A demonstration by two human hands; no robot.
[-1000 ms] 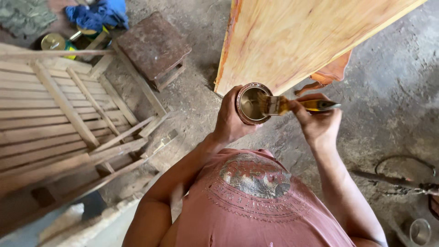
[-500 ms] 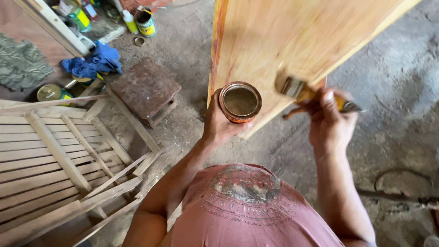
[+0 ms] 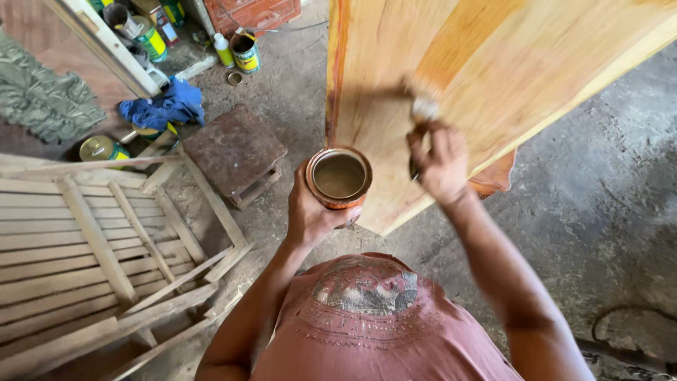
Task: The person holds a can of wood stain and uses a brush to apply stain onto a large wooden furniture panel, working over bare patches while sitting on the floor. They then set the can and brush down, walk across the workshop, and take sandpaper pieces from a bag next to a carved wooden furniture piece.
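The right hand point(image 3: 438, 164) had moved its paintbrush point(image 3: 423, 109) up onto the wooden panel point(image 3: 508, 63), fingers wrapped around the handle; the left hand point(image 3: 310, 212) gripped the open varnish can point(image 3: 339, 177) at centre frame.

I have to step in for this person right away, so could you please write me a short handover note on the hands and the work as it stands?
Left hand: holds an open orange can of brownish finish, upright, just below the board.
Right hand: grips a brush, bristles pressed on the wooden board.
Done: the board looks glossy and amber over much of its face.
Left: a paler patch near the brush may be uncoated; exact coverage is hard to tell.
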